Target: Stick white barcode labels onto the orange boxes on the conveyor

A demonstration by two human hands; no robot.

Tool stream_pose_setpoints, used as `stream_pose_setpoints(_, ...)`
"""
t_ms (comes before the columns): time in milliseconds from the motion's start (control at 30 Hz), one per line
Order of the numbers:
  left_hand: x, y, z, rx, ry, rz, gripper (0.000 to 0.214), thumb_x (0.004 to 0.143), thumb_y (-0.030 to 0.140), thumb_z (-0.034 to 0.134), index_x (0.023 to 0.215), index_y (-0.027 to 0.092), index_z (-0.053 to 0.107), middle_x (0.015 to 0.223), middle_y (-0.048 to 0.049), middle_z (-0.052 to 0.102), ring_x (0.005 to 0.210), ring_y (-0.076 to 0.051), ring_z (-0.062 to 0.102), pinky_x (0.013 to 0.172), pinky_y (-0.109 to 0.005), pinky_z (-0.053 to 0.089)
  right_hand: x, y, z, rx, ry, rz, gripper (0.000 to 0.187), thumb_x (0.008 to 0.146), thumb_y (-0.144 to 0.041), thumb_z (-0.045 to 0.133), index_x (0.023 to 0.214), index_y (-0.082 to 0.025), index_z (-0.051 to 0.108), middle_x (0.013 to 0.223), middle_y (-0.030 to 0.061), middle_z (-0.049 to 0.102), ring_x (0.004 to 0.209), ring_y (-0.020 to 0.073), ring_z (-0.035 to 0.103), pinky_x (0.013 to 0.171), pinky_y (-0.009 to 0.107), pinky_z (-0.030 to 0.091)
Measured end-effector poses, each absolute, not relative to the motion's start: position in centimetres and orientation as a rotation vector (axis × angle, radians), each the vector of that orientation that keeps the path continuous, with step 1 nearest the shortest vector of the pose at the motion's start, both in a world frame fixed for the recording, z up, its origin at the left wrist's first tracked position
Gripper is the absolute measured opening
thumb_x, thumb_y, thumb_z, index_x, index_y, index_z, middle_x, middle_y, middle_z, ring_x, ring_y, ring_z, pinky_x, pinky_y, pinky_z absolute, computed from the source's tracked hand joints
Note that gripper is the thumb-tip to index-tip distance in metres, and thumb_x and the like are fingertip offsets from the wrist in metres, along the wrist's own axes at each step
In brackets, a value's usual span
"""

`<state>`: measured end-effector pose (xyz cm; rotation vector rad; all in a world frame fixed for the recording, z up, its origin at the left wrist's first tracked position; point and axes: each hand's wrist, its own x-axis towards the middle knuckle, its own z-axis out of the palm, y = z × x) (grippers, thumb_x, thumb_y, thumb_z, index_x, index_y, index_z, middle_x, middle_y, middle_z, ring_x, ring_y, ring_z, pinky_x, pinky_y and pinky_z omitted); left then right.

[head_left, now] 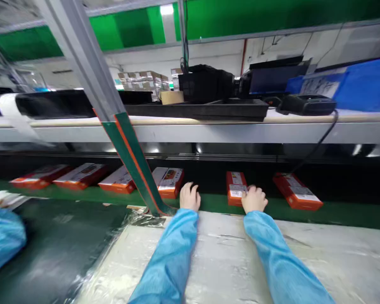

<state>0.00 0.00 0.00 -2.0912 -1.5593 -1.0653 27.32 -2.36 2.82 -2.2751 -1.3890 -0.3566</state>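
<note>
Orange carton (235, 184), edge behind right hand (255, 199), grip unclear; left hand (190, 197) loosely open, post (134, 169) partly hiding nearby box (171, 181)

We looked forward and down from one head-worn camera, close above the pale worktop (221, 253), toward the red boxes (236, 188) and shelf (190, 134) beyond.

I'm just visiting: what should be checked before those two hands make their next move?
1. Right hand at a box: ok, fingers at the right edge of an orange box.
2. Left hand touching the box to its left: cannot tell, it is close beside it.
3. Both those boxes lying flat: ok.
4. Co-worker's blue sleeve apart from both hands: ok.
5. Dark green strip stationary: cannot tell.
</note>
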Motion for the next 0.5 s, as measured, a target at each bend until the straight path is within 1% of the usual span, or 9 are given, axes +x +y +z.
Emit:
stream_pose_setpoints(67, -2.2, 0.6, 0.2, -2.001, -1.675, -1.037, 0.039, 0.085, 0.021, 0.052, 0.123, 0.012, 0.058, 0.134, -0.0153, 0.043, 0.131, -0.027, 0.037, 0.113, -0.04, 0.031, 27.7, -2.6, 3.0, -2.144, -1.388, -0.518, 0.032, 0.082, -0.022, 0.068, 0.109, -0.01, 0.055, 0.113, 0.0182, 0.047, 0.106, 0.0347, 0.042, 0.092, 0.049, 0.035)
stream_pose_setpoints(133, -3.7, 1.1, 0.2, -1.865, -1.826, -1.039, 0.048, 0.082, 0.023, 0.056, 0.127, 0.007, 0.053, 0.138, -0.0199, 0.037, 0.135, -0.032, 0.029, 0.114, -0.044, 0.028, 27.6, -3.1, 3.2, -1.975, -1.389, -0.604, 0.036, 0.082, -0.02, 0.063, 0.114, -0.009, 0.053, 0.124, 0.0197, 0.042, 0.115, 0.0359, 0.037, 0.101, 0.052, 0.027)
stream_pose_setpoints(167, -4.1, 1.3, 0.2, -1.757, -1.926, -1.049, 0.054, 0.081, 0.025, 0.058, 0.13, 0.004, 0.049, 0.142, -0.0227, 0.031, 0.138, -0.035, 0.023, 0.114, -0.047, 0.026, 27.3, -3.4, 3.4, -1.865, -1.386, -0.622, 0.037, 0.083, -0.02, 0.059, 0.117, -0.008, 0.052, 0.128, 0.0196, 0.04, 0.118, 0.0358, 0.035, 0.104, 0.053, 0.024)
stream_pose_setpoints(233, -4.3, 1.5, 0.1, -1.543, -2.117, -1.092, 0.068, 0.078, 0.029, 0.062, 0.136, 0.0, 0.04, 0.147, -0.026, 0.019, 0.141, -0.039, 0.013, 0.114, -0.052, 0.023, 26.1, -4.2, 3.6, -1.657, -1.397, -0.597, 0.035, 0.088, -0.024, 0.05, 0.119, -0.009, 0.051, 0.133, 0.0187, 0.037, 0.12, 0.0353, 0.035, 0.105, 0.051, 0.023)
stream_pose_setpoints(300, -4.1, 1.6, 0.1, -1.426, -2.257, -1.118, 0.078, 0.076, 0.032, 0.065, 0.14, 0.001, 0.033, 0.149, -0.0267, 0.012, 0.141, -0.039, 0.01, 0.113, -0.051, 0.024, 24.3, -4.9, 3.7, -1.493, -1.447, -0.524, 0.031, 0.093, -0.029, 0.043, 0.117, -0.01, 0.051, 0.132, 0.0178, 0.039, 0.119, 0.0343, 0.037, 0.103, 0.05, 0.027)
stream_pose_setpoints(367, -4.0, 1.6, 0.2, -1.44, -2.335, -1.072, 0.077, 0.075, 0.033, 0.067, 0.139, 0.002, 0.036, 0.148, -0.0268, 0.016, 0.141, -0.039, 0.013, 0.113, -0.05, 0.025, 22.1, -5.4, 3.6, -1.382, -1.505, -0.423, 0.028, 0.096, -0.031, 0.039, 0.113, -0.012, 0.051, 0.129, 0.0166, 0.042, 0.118, 0.0321, 0.04, 0.102, 0.048, 0.03)
stream_pose_setpoints(500, -4.0, 1.0, 1.0, -1.595, -2.341, -0.938, 0.056, 0.075, 0.035, 0.067, 0.123, 0.009, 0.053, 0.14, -0.022, 0.032, 0.136, -0.036, 0.024, 0.113, -0.049, 0.022, 17.9, -5.4, 2.9, -1.314, -1.606, -0.228, 0.024, 0.095, -0.03, 0.037, 0.105, -0.015, 0.052, 0.121, 0.0138, 0.047, 0.115, 0.0295, 0.042, 0.098, 0.045, 0.033)
